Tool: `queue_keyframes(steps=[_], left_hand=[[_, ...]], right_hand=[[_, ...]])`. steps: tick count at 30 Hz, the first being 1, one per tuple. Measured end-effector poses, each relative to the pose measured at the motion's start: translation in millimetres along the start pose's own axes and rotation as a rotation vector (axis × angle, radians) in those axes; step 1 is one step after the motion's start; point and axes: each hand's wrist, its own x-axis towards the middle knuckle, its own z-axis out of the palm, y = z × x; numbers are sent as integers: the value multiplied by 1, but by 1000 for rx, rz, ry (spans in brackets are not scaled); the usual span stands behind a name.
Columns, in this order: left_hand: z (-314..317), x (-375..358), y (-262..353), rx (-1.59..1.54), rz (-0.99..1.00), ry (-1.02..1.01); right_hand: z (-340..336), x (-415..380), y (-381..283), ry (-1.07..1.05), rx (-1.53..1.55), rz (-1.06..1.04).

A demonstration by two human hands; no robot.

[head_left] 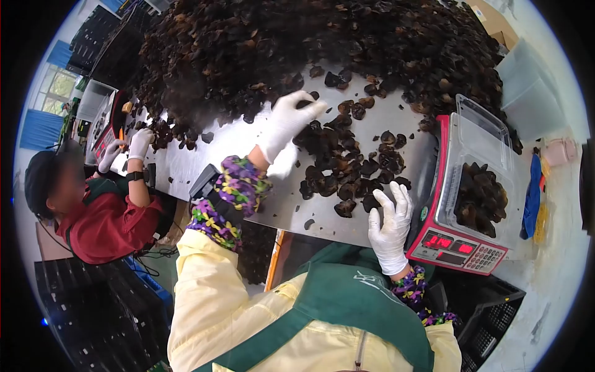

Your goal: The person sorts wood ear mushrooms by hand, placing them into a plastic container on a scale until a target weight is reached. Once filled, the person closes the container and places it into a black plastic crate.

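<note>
My left hand [288, 126], in a white glove, is over the metal table, between the big heap and the loose pieces. Its thumb and fingertips are pressed together in a pinch; whatever they hold is hidden. Beneath and to its right lie scattered dark dried wood ear mushrooms [339, 152]. My right hand [392, 228], also gloved, is at the table's near edge with fingers stretched and slightly apart, beside the nearest pieces. To its right stands a red digital scale [455, 248] with lit digits. On it, an open clear plastic box [447, 197] contains a clump of mushrooms [480, 198].
A large heap of wood ear mushrooms [248, 53] covers the table's far side. At left, a co-worker in a red top [114, 229] works beside another scale [104, 144]. Clear bins [530, 90] stand at right; black crates [93, 310] are stacked lower left.
</note>
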Motion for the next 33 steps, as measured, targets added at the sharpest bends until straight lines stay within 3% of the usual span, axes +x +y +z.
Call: queue_keyframes(steps=[1,3,7,8,11,12,16,18,21,25,26,29,31,33], left_hand=[[13,16,-31,239,210,11],[35,13,-24,489,357,46],[42,23,-25,591,230,-34],[34,24,-25,387,194,-84],[8,12,-3,-280,-155,-218],[1,10,-2,-438,-160,-262],[-12,-16,2,-697,-250,-145],[-19,-20,-13,-897,-216,-278],[-18,-29,-17,-965,-179,-342],[-13,-54,0,-909,-322,-144],[-17,-55,-4,-921,-290,-232],[-6,-66,5,-847,-256,-157],[3,-74,9,-840,-258,-178],[17,-80,7,-793,-131,-135]], right_hand=[[0,0,0,3,-1,3],[1,0,1,7,10,2],[1,-1,2,13,-4,0],[1,-2,3,11,5,0],[1,-2,2,6,13,7],[1,-2,3,5,8,-1],[4,-3,4,2,15,-8],[3,-3,4,1,-3,-10],[1,-3,1,9,-52,-12],[-3,-3,-5,36,-137,-49],[-4,-3,-7,37,-137,-54],[-11,9,-24,85,90,-148],[-19,25,-40,70,262,-101],[-16,45,-49,70,501,34]])
